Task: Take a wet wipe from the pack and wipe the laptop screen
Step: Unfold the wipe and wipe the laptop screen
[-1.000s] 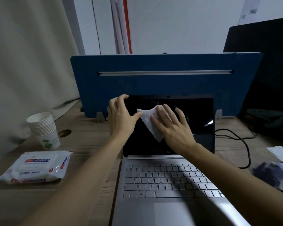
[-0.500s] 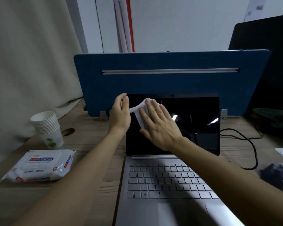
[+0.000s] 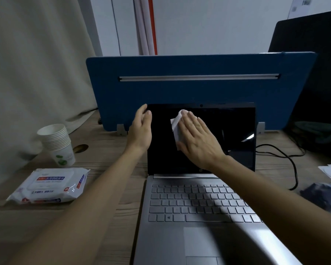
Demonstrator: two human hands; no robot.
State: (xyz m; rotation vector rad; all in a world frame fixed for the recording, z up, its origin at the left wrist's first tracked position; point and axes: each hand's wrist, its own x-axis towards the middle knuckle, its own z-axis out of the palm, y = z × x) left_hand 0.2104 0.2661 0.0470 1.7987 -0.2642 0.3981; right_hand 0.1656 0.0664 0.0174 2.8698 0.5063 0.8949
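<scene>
White and crumpled, the wet wipe (image 3: 177, 127) lies pressed against the upper left part of the dark laptop screen (image 3: 227, 134) under the flat right hand (image 3: 198, 139); most of the wipe is hidden beneath the palm and spread fingers, only its left edge and top corner showing. The left hand (image 3: 140, 131) steadies the screen's left edge, fingers loosely curled at the top corner, thumb on the bezel; how firm that grip is I cannot tell. Half a second ago the right hand sat closer to the left edge; it has since slid rightward and up. The wipes pack (image 3: 50, 185) lies on the wooden tabletop (image 3: 107, 165) left of the laptop, lid shut, print too blurred to read. A stack of paper cups (image 3: 57, 144) stands behind it.
</scene>
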